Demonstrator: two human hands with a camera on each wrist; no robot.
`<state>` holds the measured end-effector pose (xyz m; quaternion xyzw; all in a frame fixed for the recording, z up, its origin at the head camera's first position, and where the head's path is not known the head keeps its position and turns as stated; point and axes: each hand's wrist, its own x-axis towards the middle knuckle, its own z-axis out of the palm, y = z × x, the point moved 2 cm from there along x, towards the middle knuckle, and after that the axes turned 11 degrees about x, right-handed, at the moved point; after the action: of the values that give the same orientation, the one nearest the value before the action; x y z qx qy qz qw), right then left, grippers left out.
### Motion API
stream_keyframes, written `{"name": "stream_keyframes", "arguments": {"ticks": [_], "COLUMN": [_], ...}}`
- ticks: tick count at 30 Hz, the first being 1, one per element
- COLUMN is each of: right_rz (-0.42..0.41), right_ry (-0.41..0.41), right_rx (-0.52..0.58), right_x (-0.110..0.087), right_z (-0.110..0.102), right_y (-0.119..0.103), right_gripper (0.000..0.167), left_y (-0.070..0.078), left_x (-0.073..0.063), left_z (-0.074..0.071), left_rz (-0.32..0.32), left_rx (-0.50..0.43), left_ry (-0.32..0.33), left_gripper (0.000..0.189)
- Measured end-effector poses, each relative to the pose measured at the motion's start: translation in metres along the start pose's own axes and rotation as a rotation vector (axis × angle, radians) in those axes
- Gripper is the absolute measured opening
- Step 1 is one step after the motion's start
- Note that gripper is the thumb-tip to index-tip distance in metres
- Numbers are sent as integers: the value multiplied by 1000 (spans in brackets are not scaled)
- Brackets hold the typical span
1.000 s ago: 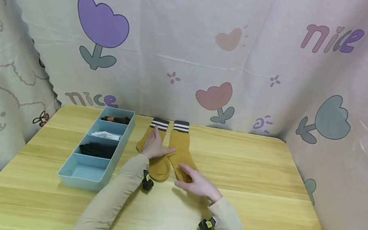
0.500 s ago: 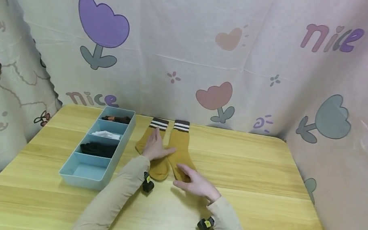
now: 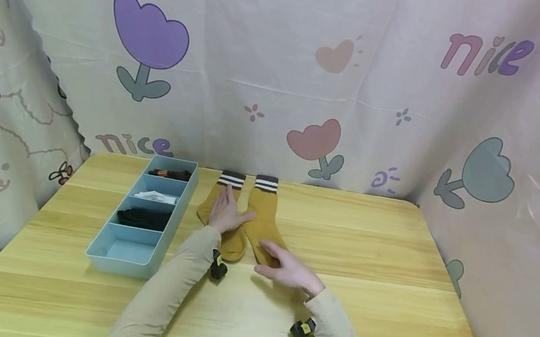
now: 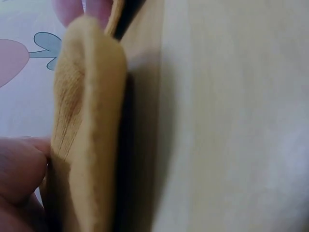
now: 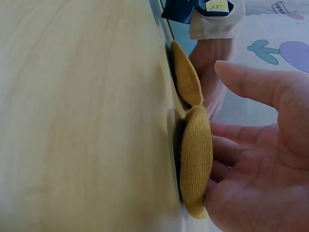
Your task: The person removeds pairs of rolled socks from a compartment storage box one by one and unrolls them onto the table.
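Observation:
Two mustard-yellow socks with dark, white-striped cuffs lie side by side on the wooden table, cuffs toward the back. My left hand rests on the left sock, fingers extended toward its cuff and thumb reaching out to the right sock. My right hand is at the toe of the right sock, its fingers loosely bent. In the right wrist view the fingers of the right hand lie against the right sock, the thumb held apart. The left wrist view shows a sock toe close up.
Left of the socks stands a light-blue divided box. Its compartments hold a dark item with orange marks, white cloth and black cloth; the front one is bare. A printed curtain hangs behind the table.
The left sock has shifted slightly left under my left hand, widening the gap between the cuffs. My right hand has stayed almost still.

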<state>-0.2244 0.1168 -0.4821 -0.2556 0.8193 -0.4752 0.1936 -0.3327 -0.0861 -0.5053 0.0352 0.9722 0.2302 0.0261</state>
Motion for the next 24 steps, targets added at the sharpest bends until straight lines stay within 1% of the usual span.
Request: {"name": "stream_keyframes", "arguments": {"ticks": [2,7,11,12,13,16,19,20,21,24], "right_rz": [1,1,3,2,-1,-8,-16,-15,-12,-23], "right_ry": [-3,-7,-3,0,3,8,1,-3,-7,-14], "right_rx": [3,17,38,56,78,150,216,232,248,272], "right_x": [0,1,1,0,0,-2,-3,-3,-3,-4], "right_z": [0,1,1,1,1,-1,-1,-2,-2,-1], "right_y": [0,1,2,2,2,3,3,4,4,4], "right_gripper": [71,71,71,71,71,71,73,73,74,74], "left_y": [0,-1,-1,-1,-3,-5,-6,-5,-5,-4], "left_x": [-1,-3,-5,-5,-5,-5,-3,-3,-3,-3], "left_z": [1,1,0,0,2,3,3,1,0,0], "left_rz": [1,5,22,25,41,49,46,36,34,30], "left_rx": [11,4,-36,-47,-61,-87,-79,-75,-68,-44], "left_ry": [-5,-4,5,5,31,41,39,21,18,14], "left_gripper": [112,107,109,111,115,120,117,113,112,110]}}
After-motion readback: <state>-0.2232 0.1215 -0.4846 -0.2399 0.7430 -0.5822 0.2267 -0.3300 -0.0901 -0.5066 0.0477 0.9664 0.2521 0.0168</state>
